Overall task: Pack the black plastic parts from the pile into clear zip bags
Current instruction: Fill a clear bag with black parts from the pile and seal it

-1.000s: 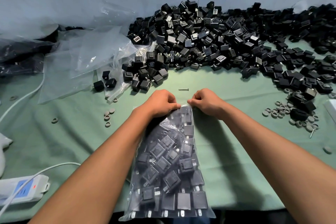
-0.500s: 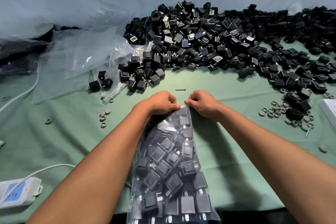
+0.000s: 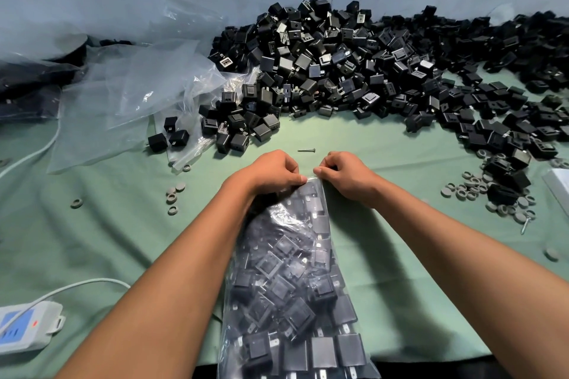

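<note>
a clear bag (image 3: 295, 286) full of black parts lies on the green cloth (image 3: 385, 271), reaching from the near edge toward the middle. the left hand (image 3: 271, 172) and the right hand (image 3: 345, 175) pinch its far end, close together. just beyond them lies a screw (image 3: 306, 150). the pile (image 3: 354, 71) spreads across the far side, with empty bags (image 3: 123, 95) at far left.

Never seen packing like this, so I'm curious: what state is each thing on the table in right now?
zip bag: full of black parts, top pinched
left hand: pinching the bag top
right hand: pinching the bag top
pile: loose, unpacked
empty bags: crumpled, empty
screw: lying flat
</note>
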{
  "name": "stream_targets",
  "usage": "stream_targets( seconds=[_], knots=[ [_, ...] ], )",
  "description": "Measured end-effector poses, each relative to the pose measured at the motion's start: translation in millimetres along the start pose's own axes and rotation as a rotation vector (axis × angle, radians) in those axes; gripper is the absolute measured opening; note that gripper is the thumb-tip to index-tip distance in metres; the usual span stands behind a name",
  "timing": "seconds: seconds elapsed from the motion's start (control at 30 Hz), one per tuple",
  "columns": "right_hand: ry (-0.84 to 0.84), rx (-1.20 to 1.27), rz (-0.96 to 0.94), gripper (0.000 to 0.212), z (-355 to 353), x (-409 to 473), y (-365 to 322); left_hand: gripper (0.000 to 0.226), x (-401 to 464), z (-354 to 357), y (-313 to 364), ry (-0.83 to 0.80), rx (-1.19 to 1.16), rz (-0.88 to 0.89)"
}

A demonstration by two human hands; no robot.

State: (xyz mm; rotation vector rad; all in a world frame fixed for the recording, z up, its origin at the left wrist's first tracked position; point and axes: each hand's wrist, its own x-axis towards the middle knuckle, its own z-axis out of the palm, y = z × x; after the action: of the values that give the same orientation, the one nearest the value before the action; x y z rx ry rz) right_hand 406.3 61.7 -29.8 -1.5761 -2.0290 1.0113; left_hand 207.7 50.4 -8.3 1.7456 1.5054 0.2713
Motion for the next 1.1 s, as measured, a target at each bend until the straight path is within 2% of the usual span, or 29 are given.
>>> stream_targets(
  seconds=[0.1, 0.17, 0.37, 0.57, 0.73, 0.9, 1.1],
  knots=[
    [0.017, 0.166, 0.011, 0.031, -0.9, -3.5, 3.0, 0.023, 4.8, -7.2, 6.9, -0.091, -0.122, 0.009],
    [0.011, 0.234, 0.017, 0.028, -1.9, -5.0, 3.3, 0.023, 8.1, -6.3, 9.4, -0.103, -0.207, 0.011],
    [0.05, 0.191, 0.018, 0.028, 1.5, -3.3, 1.7, 0.023, 10.2, -0.3, 6.8, -0.043, -0.35, -0.049],
    [0.031, 0.213, 0.01, 0.038, 0.4, -3.4, 0.2, 0.014, 5.5, 2.8, 10.8, 0.004, -0.372, -0.087],
    [0.005, 0.227, 0.022, 0.022, 0.0, -3.0, 1.5, 0.014, 5.5, 6.0, 11.0, 0.048, -0.367, -0.092],
    [0.031, 0.274, 0.044, 0.021, 0.9, -3.2, 4.8, 0.01, 8.1, 5.3, 13.0, 0.086, -0.374, -0.1],
    [0.019, 0.257, 0.043, 0.024, 1.1, -2.2, 5.4, 0.032, 8.7, 0.0, 15.6, 0.077, -0.371, -0.139]
  ],
)
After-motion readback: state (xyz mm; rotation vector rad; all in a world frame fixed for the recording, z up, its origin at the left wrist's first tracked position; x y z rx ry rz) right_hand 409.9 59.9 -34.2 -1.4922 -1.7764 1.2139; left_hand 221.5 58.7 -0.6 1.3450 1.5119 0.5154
